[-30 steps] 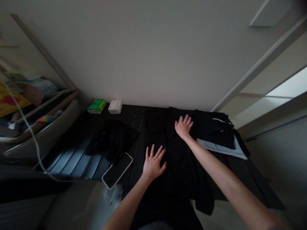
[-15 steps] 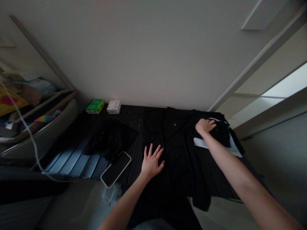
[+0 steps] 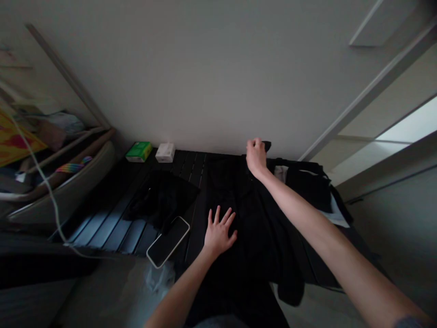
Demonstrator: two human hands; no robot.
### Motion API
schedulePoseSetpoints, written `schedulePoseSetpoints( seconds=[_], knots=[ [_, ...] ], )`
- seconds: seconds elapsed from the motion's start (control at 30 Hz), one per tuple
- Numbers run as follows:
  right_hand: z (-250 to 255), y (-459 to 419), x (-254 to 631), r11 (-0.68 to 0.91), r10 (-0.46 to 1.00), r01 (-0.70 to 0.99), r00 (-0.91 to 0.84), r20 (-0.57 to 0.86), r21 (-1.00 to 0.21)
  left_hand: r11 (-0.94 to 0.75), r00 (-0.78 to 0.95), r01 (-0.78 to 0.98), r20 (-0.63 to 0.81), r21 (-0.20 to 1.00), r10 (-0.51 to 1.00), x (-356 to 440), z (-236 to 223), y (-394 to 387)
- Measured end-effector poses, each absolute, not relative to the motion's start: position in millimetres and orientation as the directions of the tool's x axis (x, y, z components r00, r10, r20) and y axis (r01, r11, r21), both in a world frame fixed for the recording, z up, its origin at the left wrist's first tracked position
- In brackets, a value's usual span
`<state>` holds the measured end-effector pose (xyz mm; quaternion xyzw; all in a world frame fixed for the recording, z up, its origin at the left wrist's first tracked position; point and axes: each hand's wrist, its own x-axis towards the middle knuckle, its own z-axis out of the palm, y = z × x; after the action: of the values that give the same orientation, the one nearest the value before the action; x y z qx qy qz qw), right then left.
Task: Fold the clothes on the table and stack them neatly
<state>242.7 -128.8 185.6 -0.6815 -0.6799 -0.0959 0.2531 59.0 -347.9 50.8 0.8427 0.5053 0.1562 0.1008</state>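
Note:
A black garment (image 3: 252,237) lies spread on the dark slatted table (image 3: 112,223) and hangs over its near edge. My left hand (image 3: 220,232) rests flat on the garment's left side with its fingers spread. My right hand (image 3: 256,155) is closed on a black edge of cloth and holds it up near the wall, above the garment's far side. More dark folded clothing (image 3: 309,187) with a pale layer under it sits at the table's right end.
A phone (image 3: 168,248) lies face up near the table's front edge, beside a crumpled black cloth (image 3: 160,200). A green box (image 3: 138,151) and a white box (image 3: 165,152) stand by the wall. Cluttered shelves with a white cable (image 3: 44,182) are on the left.
My right hand went from flat on the garment to the clothing at the right, closed on cloth, and has now lifted it up and left toward the wall. My left hand has stayed put.

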Motion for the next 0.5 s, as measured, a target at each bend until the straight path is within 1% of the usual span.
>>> schedulePoseSetpoints(
  seconds=[0.07,0.17,0.2,0.27,0.33,0.43,0.5],
  knots=[
    [188,-115,209,0.186,0.893,0.953,-0.064,0.446,-0.237,-0.47,0.442,0.819,0.158,0.33,0.883,59,51,-348],
    [175,-108,167,0.4,0.874,0.887,-0.291,0.389,-0.233,-0.466,0.44,0.823,0.155,0.326,0.885,59,51,-349],
    [167,-110,158,0.453,0.859,0.863,-0.356,0.367,-0.222,-0.464,0.438,0.825,0.155,0.324,0.886,59,51,-349],
    [148,-119,147,0.491,0.854,0.844,-0.419,0.308,-0.216,-0.463,0.437,0.827,0.153,0.32,0.887,59,52,-349],
    [127,-134,147,0.44,0.89,0.868,-0.386,0.244,-0.233,-0.462,0.437,0.826,0.151,0.321,0.887,59,53,-349],
    [92,-166,165,0.264,0.962,0.931,-0.234,0.143,-0.253,-0.462,0.436,0.821,0.153,0.336,0.887,58,52,-350],
    [69,-192,185,0.167,0.985,0.955,-0.151,0.082,-0.247,-0.46,0.432,0.812,0.16,0.359,0.887,58,51,-351]
  ],
)
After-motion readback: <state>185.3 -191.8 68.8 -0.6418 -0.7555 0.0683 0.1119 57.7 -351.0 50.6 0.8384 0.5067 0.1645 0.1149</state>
